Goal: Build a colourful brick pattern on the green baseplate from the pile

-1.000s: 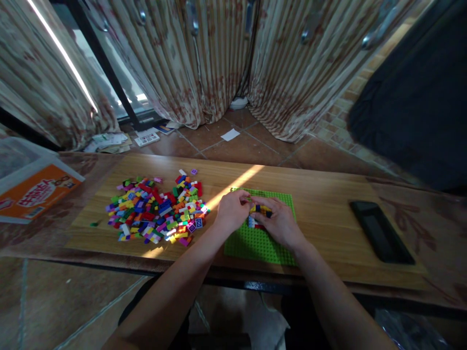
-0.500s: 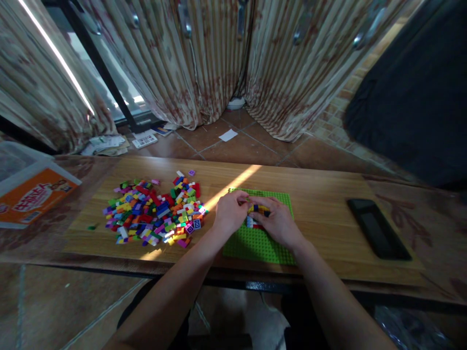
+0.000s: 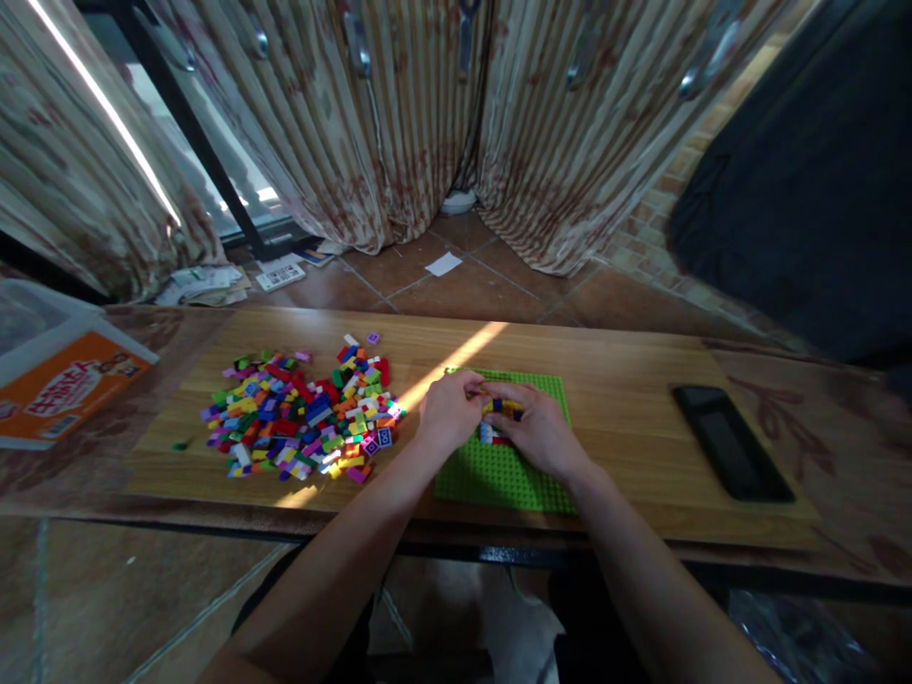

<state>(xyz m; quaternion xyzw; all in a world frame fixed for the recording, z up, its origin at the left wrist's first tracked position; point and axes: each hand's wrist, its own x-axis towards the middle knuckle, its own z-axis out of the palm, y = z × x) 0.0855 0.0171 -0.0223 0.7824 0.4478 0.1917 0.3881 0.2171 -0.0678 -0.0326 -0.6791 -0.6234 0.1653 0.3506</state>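
A green studded baseplate [image 3: 499, 475] lies on the wooden board [image 3: 627, 380] in front of me. On it stands a small stack of bricks in yellow, blue, white and red [image 3: 497, 418]. My left hand [image 3: 447, 410] has its fingers curled and pinches the stack's left top edge. My right hand [image 3: 542, 429] is closed around the stack from the right. A heap of loose coloured bricks [image 3: 303, 413] is spread out to the left of the baseplate.
A black phone [image 3: 732, 441] lies at the board's right end. An orange and white box [image 3: 61, 385] sits at the far left. Beyond the table are patterned curtains [image 3: 399, 114], a tiled floor and papers [image 3: 206, 280].
Both hands have stayed on the brick stack with only slight finger shifts. The view has drifted a little.
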